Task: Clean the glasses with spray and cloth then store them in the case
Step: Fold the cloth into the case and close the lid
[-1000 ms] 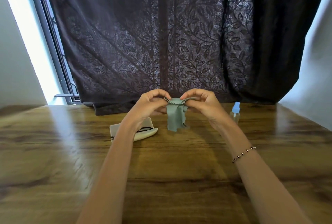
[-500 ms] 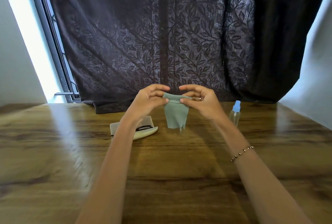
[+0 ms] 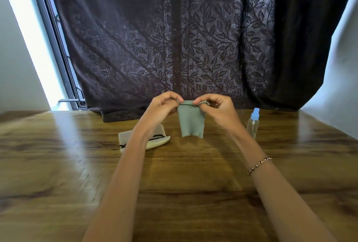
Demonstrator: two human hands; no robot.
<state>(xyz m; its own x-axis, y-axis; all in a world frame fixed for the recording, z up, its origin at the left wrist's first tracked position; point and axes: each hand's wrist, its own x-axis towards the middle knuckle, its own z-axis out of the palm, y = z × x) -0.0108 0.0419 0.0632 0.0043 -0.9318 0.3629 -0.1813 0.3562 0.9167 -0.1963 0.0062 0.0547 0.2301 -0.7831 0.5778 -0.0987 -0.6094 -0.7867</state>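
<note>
Both hands raised above the wooden table point(image 3: 193, 193), left hand point(image 3: 161, 109) and right hand point(image 3: 218, 109) each pinching a top corner of the grey-green cloth point(image 3: 190, 122) hanging between them, open white case point(image 3: 157, 141) holding dark glasses point(image 3: 157, 136) beneath the left wrist, spray bottle point(image 3: 253, 122) upright to the right.

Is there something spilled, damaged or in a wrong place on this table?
Nothing stands out. The spray bottle stands upright, the open case lies flat with something dark inside, and both hands, left hand and right hand, hold the cloth by its top edge. No liquid shows on the table.
</note>
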